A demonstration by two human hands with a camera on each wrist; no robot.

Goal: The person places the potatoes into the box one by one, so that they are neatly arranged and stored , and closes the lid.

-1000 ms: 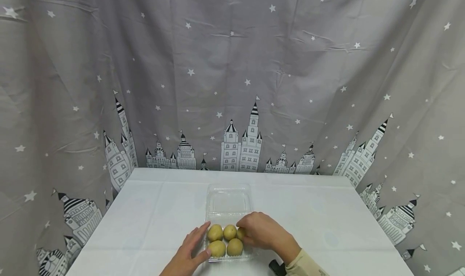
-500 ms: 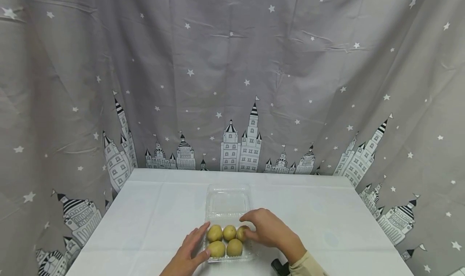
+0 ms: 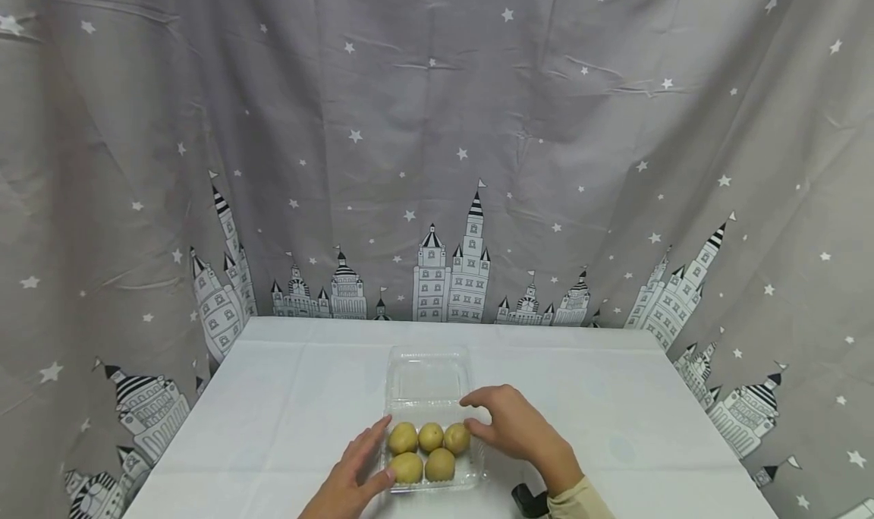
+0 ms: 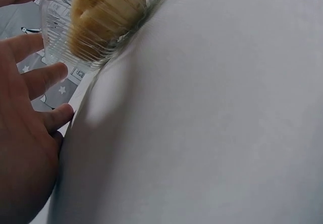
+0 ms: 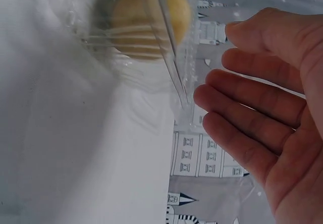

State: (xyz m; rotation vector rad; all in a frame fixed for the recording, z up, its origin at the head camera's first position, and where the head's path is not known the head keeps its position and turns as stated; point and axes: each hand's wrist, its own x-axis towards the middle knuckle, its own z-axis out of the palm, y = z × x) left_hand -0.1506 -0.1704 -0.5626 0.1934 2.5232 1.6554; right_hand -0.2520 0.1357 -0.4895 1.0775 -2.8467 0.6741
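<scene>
A clear plastic clamshell box [image 3: 473,470] lies on the table, its hinged lid [image 3: 429,376] folded back away from me. Several yellowish potatoes sit inside: three in the back row, the rightmost potato [image 3: 457,438] among them, and two in front, with the front right compartment bare. Along the box's left side lies my left hand [image 3: 353,470], fingers straight, thumb by the front left potato [image 3: 407,468]. My right hand [image 3: 514,428] hovers just right of the back right potato, holding nothing. In the right wrist view, the right hand [image 5: 272,108] shows loosely extended fingers, apart from the box wall.
A white cloth [image 3: 300,397] covers the table. Behind it hangs a grey curtain [image 3: 382,162] printed with stars and castles. A black device [image 3: 529,501] is at my right wrist, by a beige sleeve [image 3: 580,501].
My right hand has let go of the back right potato and drawn back up and to the right. That potato now lies in its place in the box. The left hand is almost unmoved.
</scene>
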